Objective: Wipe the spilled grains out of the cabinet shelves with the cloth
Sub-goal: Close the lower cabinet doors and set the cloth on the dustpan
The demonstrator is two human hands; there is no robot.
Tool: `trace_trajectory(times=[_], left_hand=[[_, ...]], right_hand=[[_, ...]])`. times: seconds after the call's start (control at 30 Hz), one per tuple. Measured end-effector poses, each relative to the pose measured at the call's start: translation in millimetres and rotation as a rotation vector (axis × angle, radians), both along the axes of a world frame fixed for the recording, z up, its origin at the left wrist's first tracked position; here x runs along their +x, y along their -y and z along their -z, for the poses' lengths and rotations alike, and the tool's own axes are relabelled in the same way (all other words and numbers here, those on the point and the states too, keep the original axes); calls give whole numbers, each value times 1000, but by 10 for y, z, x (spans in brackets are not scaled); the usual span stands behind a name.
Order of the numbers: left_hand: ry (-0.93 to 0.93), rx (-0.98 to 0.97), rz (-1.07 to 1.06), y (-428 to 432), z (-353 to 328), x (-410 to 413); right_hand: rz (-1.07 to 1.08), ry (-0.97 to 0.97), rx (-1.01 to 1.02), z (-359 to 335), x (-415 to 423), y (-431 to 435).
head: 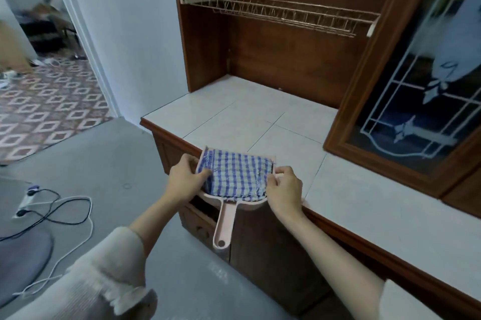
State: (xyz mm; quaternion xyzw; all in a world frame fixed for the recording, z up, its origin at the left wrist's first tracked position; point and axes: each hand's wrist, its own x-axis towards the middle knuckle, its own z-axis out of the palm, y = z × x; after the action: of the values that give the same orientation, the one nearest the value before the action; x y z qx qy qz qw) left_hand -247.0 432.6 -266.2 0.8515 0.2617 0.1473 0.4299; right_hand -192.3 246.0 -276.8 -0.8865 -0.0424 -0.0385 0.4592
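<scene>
A blue-and-white checked cloth (235, 176) lies folded inside a pink dustpan (223, 226) that sits at the front edge of the white tiled counter (234, 116), handle hanging toward me. My left hand (186, 179) grips the dustpan's left side with the thumb on the cloth. My right hand (285, 189) pinches the cloth's right edge at the dustpan's rim. The open wooden cabinet (205, 41) stands behind, with a wire dish rack (283, 13) as its upper shelf. No grains are visible on the tiles.
A glass-paned cabinet door (406, 90) stands open on the right. Cables and a power strip (28, 200) lie on the grey floor at left. A doorway (52, 80) opens onto patterned tiles.
</scene>
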Motion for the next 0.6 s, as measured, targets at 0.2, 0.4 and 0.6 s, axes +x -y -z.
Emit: trace_trajectory(times=[0.2, 0.4, 0.6], left_hand=[[-58, 74, 198, -14, -31, 742], [-123, 136, 432, -153, 51, 1678], [-173, 182, 568, -250, 262, 2067]], right_hand=[[144, -39, -18, -14, 500, 77], [302, -65, -46, 44, 1044, -36], [355, -128, -164, 197, 1274, -131]])
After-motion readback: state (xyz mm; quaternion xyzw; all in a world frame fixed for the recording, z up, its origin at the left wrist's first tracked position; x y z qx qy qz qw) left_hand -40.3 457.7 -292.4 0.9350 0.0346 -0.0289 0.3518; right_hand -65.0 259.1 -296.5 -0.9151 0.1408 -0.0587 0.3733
